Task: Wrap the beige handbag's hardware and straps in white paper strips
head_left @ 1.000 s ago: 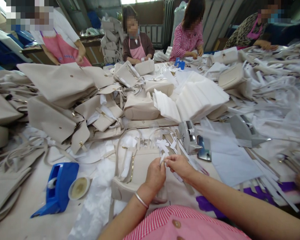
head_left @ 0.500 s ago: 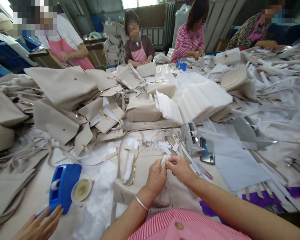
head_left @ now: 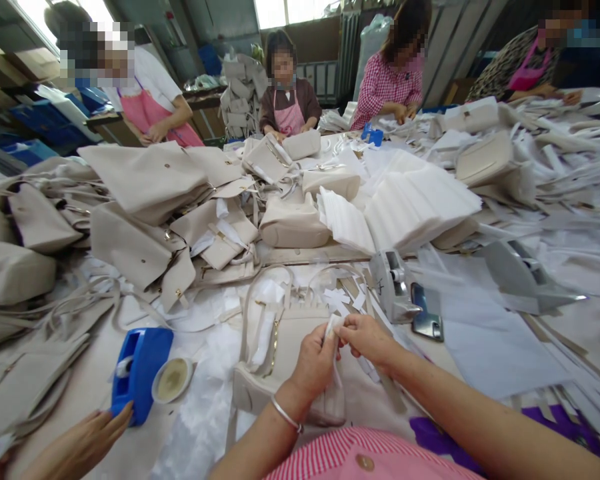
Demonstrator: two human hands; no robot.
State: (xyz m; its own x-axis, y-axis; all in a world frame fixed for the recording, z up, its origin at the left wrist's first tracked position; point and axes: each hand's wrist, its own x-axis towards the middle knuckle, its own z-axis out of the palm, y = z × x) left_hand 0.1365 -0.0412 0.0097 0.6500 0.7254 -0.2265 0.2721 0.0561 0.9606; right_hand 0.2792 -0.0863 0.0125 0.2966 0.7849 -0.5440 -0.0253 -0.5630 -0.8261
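Observation:
A beige handbag (head_left: 297,337) lies on the table in front of me, its handles towards the far side. Gold hardware and a white-wrapped piece show on its left part. My left hand (head_left: 314,360), with a bangle on the wrist, is closed over the bag's right side and grips a white wrapping strip (head_left: 333,324). Fingertips of my right hand (head_left: 370,339) pinch the same strip from the right. Whether a bag strap runs inside the wrapping is hidden by my fingers.
A co-worker's hand (head_left: 93,433) touches a blue tape dispenser (head_left: 143,370) at left, beside a small round tub (head_left: 171,381). Right of the bag are a grey tape dispenser (head_left: 394,283) and a phone (head_left: 427,313). Foam sheets (head_left: 420,200) and piled bags lie beyond; several people work opposite.
The view has turned slightly left. The white strip stands more upright between my hands, and my right fingers have shifted a little along it. The co-worker's fingers at left have come together on the blue dispenser.

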